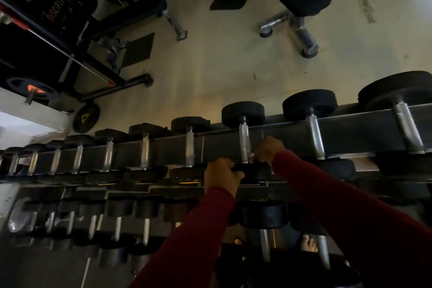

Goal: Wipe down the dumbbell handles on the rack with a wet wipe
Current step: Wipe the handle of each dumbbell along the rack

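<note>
The left hand gripped the near head of a top-rack dumbbell; the right hand curled at its handle, the wipe barely visible. Steadying the head while stroking the handle's full length would probably clean best.

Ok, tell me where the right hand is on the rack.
The right hand is on the top row, right of centre, at the near end of a dumbbell handle, just right of the left hand.
</note>
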`<control>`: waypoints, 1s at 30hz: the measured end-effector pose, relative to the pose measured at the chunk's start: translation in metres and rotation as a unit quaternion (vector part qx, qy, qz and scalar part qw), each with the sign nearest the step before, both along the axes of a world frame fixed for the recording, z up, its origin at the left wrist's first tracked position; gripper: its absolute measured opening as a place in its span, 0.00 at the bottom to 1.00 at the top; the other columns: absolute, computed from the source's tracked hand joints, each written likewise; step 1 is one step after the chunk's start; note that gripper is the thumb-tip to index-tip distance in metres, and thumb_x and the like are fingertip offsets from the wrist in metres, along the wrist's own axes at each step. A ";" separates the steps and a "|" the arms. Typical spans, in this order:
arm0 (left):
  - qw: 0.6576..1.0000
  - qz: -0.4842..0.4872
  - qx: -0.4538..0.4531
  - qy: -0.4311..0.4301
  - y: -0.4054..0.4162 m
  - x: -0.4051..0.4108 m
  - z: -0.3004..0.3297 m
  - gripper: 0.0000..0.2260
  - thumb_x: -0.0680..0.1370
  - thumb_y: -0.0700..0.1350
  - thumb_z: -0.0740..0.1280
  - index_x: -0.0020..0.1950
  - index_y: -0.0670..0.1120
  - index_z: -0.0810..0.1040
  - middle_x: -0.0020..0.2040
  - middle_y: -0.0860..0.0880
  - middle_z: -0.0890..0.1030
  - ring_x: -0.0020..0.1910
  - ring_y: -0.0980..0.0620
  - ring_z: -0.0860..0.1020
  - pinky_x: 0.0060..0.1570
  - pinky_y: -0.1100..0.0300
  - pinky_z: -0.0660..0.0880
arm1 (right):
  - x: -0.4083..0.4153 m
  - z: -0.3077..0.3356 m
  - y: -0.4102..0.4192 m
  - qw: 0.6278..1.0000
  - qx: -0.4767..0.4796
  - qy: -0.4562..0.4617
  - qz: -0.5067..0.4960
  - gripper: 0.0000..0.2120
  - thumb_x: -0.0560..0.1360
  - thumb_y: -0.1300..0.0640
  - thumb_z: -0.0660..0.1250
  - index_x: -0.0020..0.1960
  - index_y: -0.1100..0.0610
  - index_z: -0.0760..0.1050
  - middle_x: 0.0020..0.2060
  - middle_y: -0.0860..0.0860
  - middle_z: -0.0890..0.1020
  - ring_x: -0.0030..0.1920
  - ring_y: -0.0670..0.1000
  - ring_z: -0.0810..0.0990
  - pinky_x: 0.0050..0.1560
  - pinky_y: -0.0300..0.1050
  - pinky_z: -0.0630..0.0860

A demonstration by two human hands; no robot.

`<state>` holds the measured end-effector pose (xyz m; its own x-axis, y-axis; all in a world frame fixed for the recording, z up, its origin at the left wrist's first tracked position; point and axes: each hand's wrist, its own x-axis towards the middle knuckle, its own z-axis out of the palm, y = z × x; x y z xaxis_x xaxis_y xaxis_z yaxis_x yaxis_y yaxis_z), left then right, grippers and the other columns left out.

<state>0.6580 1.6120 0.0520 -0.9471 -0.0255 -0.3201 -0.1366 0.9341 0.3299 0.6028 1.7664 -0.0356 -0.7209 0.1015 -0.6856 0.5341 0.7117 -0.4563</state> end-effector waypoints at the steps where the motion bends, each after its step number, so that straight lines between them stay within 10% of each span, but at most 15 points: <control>1: 1.000 -0.004 -0.002 0.002 0.000 0.000 0.000 0.13 0.72 0.48 0.76 0.55 0.48 0.83 0.52 0.48 0.84 0.54 0.50 0.81 0.58 0.58 0.75 | -0.001 0.004 0.000 1.000 -0.007 0.006 0.008 0.16 0.75 0.46 0.71 0.54 0.57 0.77 0.50 0.53 0.80 0.48 0.50 0.80 0.52 0.47 0.80; 17: 0.999 0.027 0.044 -0.015 -0.009 0.003 -0.003 0.18 0.71 0.50 0.77 0.59 0.49 0.83 0.55 0.49 0.83 0.56 0.50 0.80 0.62 0.53 0.76 | 0.009 0.018 -0.023 0.984 0.073 0.159 0.035 0.15 0.71 0.45 0.75 0.53 0.52 0.80 0.47 0.50 0.83 0.41 0.47 0.80 0.38 0.40 0.77; 30: 0.994 0.091 0.061 -0.027 -0.019 -0.002 -0.014 0.15 0.66 0.55 0.79 0.48 0.50 0.85 0.45 0.52 0.84 0.46 0.54 0.81 0.48 0.63 0.72 | -0.015 0.019 -0.029 0.975 0.031 0.153 0.156 0.14 0.76 0.51 0.72 0.57 0.58 0.79 0.55 0.55 0.81 0.54 0.51 0.81 0.57 0.46 0.79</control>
<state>0.6556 1.5929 0.0381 -0.9117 -0.1533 -0.3811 -0.3207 0.8454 0.4271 0.5877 1.7376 -0.0170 -0.8933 -0.1221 -0.4325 0.1318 0.8489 -0.5118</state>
